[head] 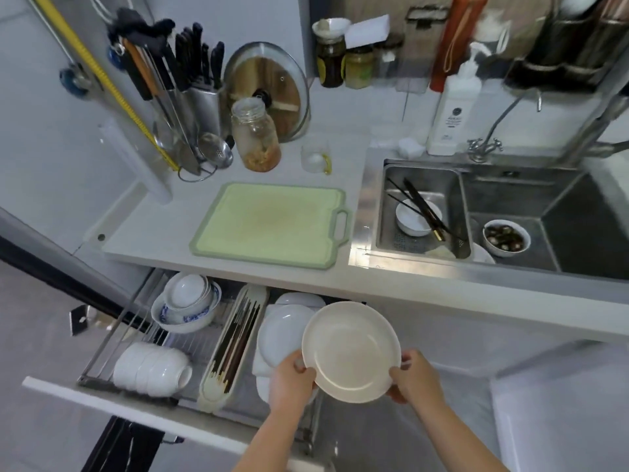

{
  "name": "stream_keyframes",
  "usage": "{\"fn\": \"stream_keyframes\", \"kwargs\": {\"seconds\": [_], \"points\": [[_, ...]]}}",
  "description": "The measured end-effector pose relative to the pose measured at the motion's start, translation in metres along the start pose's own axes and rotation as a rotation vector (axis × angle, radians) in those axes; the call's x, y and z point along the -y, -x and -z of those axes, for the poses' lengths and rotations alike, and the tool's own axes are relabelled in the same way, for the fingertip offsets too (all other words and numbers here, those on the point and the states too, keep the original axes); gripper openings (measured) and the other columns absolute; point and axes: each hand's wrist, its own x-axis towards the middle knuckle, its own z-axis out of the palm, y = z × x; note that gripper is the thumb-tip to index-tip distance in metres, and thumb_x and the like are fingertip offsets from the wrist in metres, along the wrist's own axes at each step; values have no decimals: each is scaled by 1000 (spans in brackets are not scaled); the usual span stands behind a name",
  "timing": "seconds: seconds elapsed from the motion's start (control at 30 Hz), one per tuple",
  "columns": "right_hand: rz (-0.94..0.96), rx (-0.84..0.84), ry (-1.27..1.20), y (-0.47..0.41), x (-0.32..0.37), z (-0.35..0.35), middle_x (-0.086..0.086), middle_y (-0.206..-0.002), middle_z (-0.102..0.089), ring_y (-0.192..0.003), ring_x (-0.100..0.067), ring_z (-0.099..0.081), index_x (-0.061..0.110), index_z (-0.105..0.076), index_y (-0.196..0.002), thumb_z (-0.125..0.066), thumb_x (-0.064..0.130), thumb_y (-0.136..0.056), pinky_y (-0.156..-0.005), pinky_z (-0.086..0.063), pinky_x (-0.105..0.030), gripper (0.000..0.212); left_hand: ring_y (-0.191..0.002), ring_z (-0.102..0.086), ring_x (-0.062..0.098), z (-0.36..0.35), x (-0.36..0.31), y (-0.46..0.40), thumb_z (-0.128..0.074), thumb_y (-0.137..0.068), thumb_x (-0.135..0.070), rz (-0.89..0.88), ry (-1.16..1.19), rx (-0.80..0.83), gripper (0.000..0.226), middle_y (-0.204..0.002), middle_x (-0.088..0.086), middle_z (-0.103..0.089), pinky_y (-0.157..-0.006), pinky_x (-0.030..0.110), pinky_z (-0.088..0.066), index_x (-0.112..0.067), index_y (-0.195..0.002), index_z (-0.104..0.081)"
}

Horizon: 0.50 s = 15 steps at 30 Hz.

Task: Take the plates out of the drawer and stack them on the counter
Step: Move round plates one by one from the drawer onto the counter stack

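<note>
Plate (351, 352), cream, shallow, held above the right end of the open drawer (102, 400) by its near rim only: left hand (289, 383) and right hand (413, 379) each pinching an edge, thumbs on top. Risk, judged: so slight a rim grip may let it tip or slip onto the white plates (282, 335) racked beneath, or knock the bench (408, 284) edge on the lift. Green cutting board (272, 223) takes up much of the bench.
</note>
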Motion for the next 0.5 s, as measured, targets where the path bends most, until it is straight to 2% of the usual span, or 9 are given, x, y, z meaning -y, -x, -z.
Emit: {"fn": "stream_keyframes", "kwargs": {"seconds": [0.07,0.17,0.2,0.23,0.3,0.37,0.43,0.5], "points": [[3,2,-17,4,-9,23,-8,-82,-62,-58,-29,-66,9,-51,-95,-55,0,-80,-39,-51,-28,18,-66,-65,23,-15,-6,15,-56,-79,-4,-9,10,-12,39,-61,-5,-65,-75,42,-59,-44,-75,-56],[6,-19,-40,10,-23,58,-12,-89,-64,-73,-35,-68,7,-51,-96,-55,1,-80,-52,-56,-34,17,-60,-60,25,-41,-19,36,-55,-77,-2,-37,32,13,43,-58,0,-60,-72,45,-59,-44,-66,-56],[9,-28,-50,11,-27,71,-11,-89,-63,-75,-36,-68,7,-51,-96,-56,2,-80,-54,-56,-36,18,-56,-56,24,-50,-25,42,-54,-75,-1,-59,43,29,41,-55,1,-56,-69,44,-57,-41,-69,-60],[11,-38,-72,13,-31,84,-9,-87,-61,-72,-34,-67,7,-51,-96,-55,1,-80,-50,-55,-33,18,-53,-51,22,-59,-31,47,-53,-74,-1,-87,50,42,39,-53,0,-51,-64,41,-55,-38,-74,-65],[16,-72,-123,15,-39,112,-6,-83,-57,-61,-28,-64,9,-50,-96,-55,0,-81,-36,-46,-21,17,-49,-48,17,-79,-45,56,-53,-72,-1,-136,55,65,39,-51,-2,-49,-55,28,-49,-32,-88,-69],[38,-109,-130,16,-46,140,-5,-81,-57,-52,-21,-60,11,-49,-92,-55,2,-82,-31,-40,-17,15,-42,-49,8,-100,-62,65,-53,-73,0,-174,78,88,40,-47,-7,-52,-45,16,-45,-30,-94,-69],[51,-148,-133,16,-51,169,-3,-80,-56,-46,-18,-60,12,-47,-89,-55,3,-83,-33,-41,-19,13,-43,-53,5,-121,-80,73,-53,-73,0,-199,111,119,41,-48,-9,-57,-45,16,-46,-29,-98,-69],[63,-187,-179,14,-54,197,-4,-81,-55,-47,-20,-61,12,-46,-85,-54,2,-84,-37,-45,-23,13,-54,-60,15,-143,-100,80,-53,-75,0,-200,145,165,45,-61,2,-63,-53,25,-52,-23,-112,-67]]}}
